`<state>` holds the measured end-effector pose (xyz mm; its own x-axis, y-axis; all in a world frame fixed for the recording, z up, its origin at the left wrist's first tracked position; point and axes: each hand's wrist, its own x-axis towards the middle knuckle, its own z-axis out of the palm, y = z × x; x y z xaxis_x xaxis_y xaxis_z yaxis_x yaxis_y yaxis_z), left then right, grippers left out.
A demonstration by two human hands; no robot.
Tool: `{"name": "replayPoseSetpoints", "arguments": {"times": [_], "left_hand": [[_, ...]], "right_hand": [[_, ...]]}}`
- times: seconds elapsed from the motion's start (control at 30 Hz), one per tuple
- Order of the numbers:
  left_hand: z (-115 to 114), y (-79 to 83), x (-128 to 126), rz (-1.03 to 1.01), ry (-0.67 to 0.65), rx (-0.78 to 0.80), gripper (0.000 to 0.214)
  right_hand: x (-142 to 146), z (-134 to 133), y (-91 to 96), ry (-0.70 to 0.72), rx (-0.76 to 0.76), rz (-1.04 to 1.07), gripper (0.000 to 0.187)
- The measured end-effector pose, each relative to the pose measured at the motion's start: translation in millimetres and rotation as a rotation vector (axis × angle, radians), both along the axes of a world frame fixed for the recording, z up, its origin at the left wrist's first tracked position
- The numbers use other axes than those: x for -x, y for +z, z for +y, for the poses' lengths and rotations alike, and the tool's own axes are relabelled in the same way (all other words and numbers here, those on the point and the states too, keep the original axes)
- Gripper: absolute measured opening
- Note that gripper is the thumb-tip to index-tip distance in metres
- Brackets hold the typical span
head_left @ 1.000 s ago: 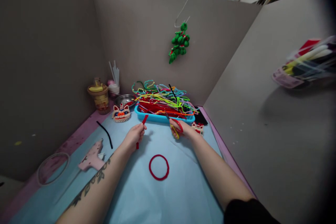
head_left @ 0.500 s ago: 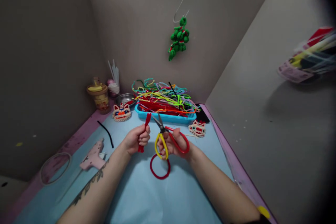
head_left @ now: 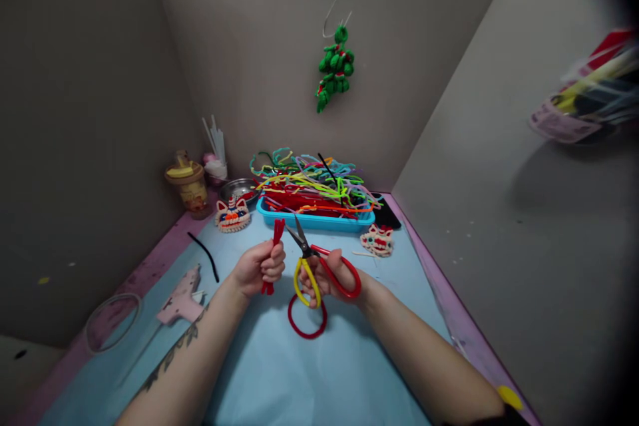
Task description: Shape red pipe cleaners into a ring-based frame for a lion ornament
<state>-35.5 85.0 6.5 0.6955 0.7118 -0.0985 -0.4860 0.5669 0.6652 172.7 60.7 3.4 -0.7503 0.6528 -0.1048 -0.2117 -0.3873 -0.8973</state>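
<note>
The bench (head_left: 349,373) is carrying everything beneath a blue cover, and a blue tray (head_left: 319,221) of mixed coloured stems is sitting across its far side. Nearer, the left hand (head_left: 260,266) and right hand (head_left: 329,276) are facing each other just in front of that tray. The scissors (head_left: 305,249) are resting in the right hand, its fingers and thumb wrapping the yellow and red loops, and the blades are standing slightly parted, pointing away and to the left. The red bundle (head_left: 278,229) is sitting in the left hand, whose fingers are curling closed around its middle, leaving both ends sticking out. Its long axis is running nearly straight away from the wearer, the far end leaning a little right. That far end is lying just left of the blade tips, apparently outside their gap; whether they are touching, I cannot tell. Smaller still, a red ring (head_left: 308,335) is lying below the scissors.
</note>
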Motion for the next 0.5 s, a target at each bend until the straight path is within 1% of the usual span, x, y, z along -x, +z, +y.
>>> {"name": "replayPoseSetpoints", "arguments": {"times": [0.1, 0.27, 0.4, 0.47, 0.5], "left_hand": [[-2.1, 0.8, -0.1, -0.001, -0.046, -0.007, 0.03], [-5.3, -1.2, 1.2, 0.01, -0.038, 0.016, 0.037], [-6.5, -2.3, 2.3, 0.003, -0.064, -0.014, 0.041], [-6.4, -0.4, 1.1, 0.019, -0.012, -0.04, 0.043], [-6.1, 1.2, -0.2, 0.042, 0.044, -0.064, 0.043]], "right_hand": [[-2.3, -0.6, 2.4, 0.03, -0.014, -0.001, 0.089], [-7.5, -0.1, 4.8, 0.082, -0.046, -0.006, 0.091], [-10.3, 0.2, 5.6, 0.111, -0.069, -0.006, 0.091], [-11.7, 1.0, 6.7, 0.112, -0.07, -0.016, 0.091], [-12.6, 1.7, 7.6, 0.1, -0.067, -0.019, 0.091]]}}
